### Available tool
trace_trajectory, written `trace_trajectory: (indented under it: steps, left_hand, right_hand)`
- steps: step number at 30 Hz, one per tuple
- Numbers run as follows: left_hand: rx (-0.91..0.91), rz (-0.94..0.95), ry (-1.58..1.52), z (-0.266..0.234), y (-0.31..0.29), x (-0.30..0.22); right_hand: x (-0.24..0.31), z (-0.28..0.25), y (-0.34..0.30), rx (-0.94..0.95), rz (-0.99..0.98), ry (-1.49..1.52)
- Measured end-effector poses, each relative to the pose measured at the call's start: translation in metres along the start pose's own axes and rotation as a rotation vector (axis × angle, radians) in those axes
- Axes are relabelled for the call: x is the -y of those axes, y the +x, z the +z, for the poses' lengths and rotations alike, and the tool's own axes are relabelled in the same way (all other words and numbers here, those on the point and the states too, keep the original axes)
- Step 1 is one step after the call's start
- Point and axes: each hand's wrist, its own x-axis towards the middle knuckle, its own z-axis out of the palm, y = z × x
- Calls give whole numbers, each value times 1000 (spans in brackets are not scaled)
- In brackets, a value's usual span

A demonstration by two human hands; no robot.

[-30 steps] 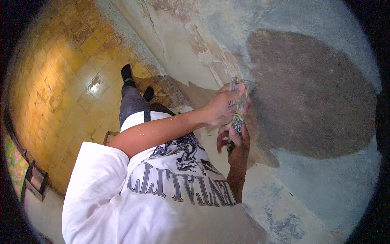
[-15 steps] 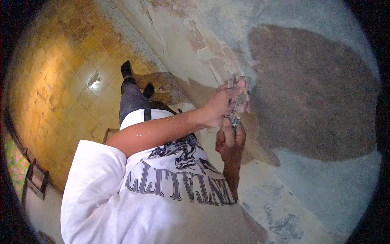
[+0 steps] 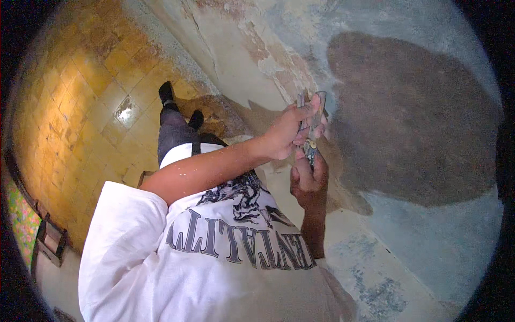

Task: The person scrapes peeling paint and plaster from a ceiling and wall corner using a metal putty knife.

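Note:
My left hand (image 3: 292,129) reaches across my body from the left, its fingers closed round a flat, grey, blade-like tool (image 3: 321,102) smeared with something pale. A narrow grey piece (image 3: 301,99) sticks up beside the thumb; whether it belongs to the same tool I cannot tell. Just below, my right hand (image 3: 311,177) pinches a small grey, stained tool (image 3: 310,152), its tip against or just under the left fingers. A yellowish bit shows where the two tools meet. Both hands are close in front of the wall (image 3: 289,80).
The wall has peeling plaster and bluish patches; a large dark shadow (image 3: 413,118) falls across it at right. Yellow tiles cover the floor (image 3: 80,107) at left. A wooden piece of furniture (image 3: 52,241) and a flowered cloth (image 3: 22,220) are at the far left.
Both hands have moved slightly up in the picture. The left-hand tool is turned more edge-on, and the right hand with its tool has stayed close beneath it.

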Motion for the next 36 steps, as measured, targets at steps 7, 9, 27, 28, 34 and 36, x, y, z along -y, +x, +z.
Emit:
trace_trajectory:
  steps: [7,9,27,28,34,36]
  left_hand:
    - [-21,-59,-20,5,-7,-4]
    - [-12,-69,-19,7,-6,-6]
    - [-60,-1,-9,6,-6,-14]
    - [-28,1,-48,5,-4,-12]
    - [24,-49,-86,3,-3,3]
    - [25,-81,-90,1,-4,7]
  right_hand:
    - [18,-22,19,138,1012,826]
    - [3,-9,16,105,1048,915]
    - [10,-18,-2,44,927,1177]
    - [15,-16,-3,-107,957,1244]
    - [41,2,1,-498,836,854]
    - [42,4,-1,-496,845,847]
